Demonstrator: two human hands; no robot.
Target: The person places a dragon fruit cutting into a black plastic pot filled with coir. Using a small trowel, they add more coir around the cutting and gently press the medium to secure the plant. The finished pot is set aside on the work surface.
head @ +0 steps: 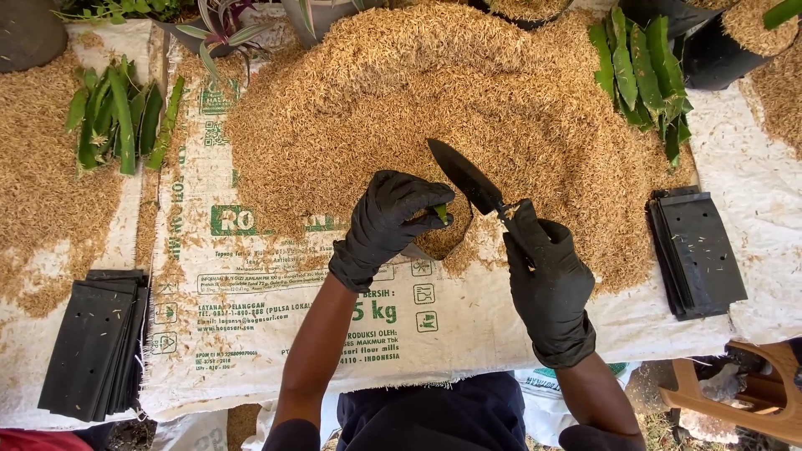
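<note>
Head view: left hand (386, 224) in black glove, fingers closed pinching green cutting (440, 211) upright in small black bag (441, 240) of husk at pile edge. Right hand (547, 280) gripping black trowel (468, 178), blade angled over bag. Risks: cutting tipping if pinch loosens, bag slumping, husk pile (434, 117) spilling off counter (752, 200).
</note>
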